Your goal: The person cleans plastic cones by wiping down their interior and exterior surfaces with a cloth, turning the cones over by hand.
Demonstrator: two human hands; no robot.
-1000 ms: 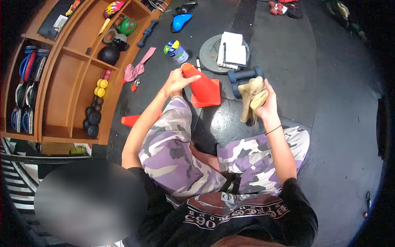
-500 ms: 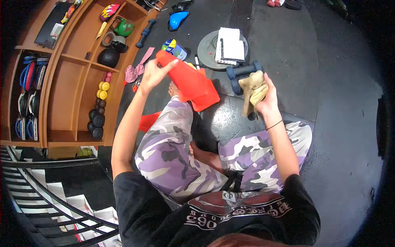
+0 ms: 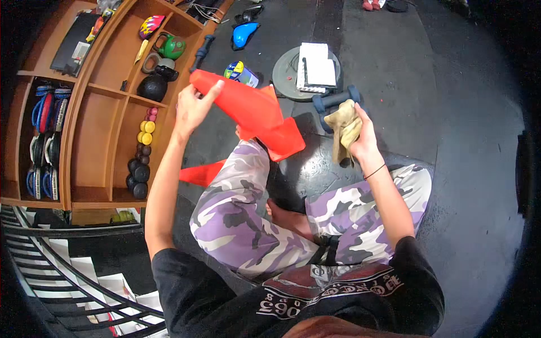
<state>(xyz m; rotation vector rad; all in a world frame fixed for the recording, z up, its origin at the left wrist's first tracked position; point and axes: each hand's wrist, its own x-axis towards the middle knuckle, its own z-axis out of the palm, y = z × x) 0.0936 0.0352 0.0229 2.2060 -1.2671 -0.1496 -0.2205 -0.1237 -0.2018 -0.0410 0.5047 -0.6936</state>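
My left hand (image 3: 193, 107) grips the narrow tip of a red cone (image 3: 242, 104), which is tilted with its wide end towards the middle. A second red piece (image 3: 288, 138) sits at its lower right, by my knee; whether the two are nested I cannot tell. In my right hand (image 3: 365, 135) is a crumpled beige cloth (image 3: 345, 125), its loose end hanging down. Just behind the cloth lie blue-grey dumbbells (image 3: 336, 99). Another red cone (image 3: 204, 173) lies on the floor, partly behind my left leg.
A round grey plate (image 3: 285, 73) carries a notebook (image 3: 316, 70). Near the cone's far side stands a blue-and-yellow can (image 3: 241, 73). A blue pad (image 3: 243, 35) lies farther off. Wooden shelves (image 3: 98, 141) with balls and weights fill the left side, above a black railing (image 3: 84, 276).
My left hand has moved left with the red cone, pulling it from upright to a strong tilt and away from the other red piece. My right hand has stayed nearly still with the cloth.
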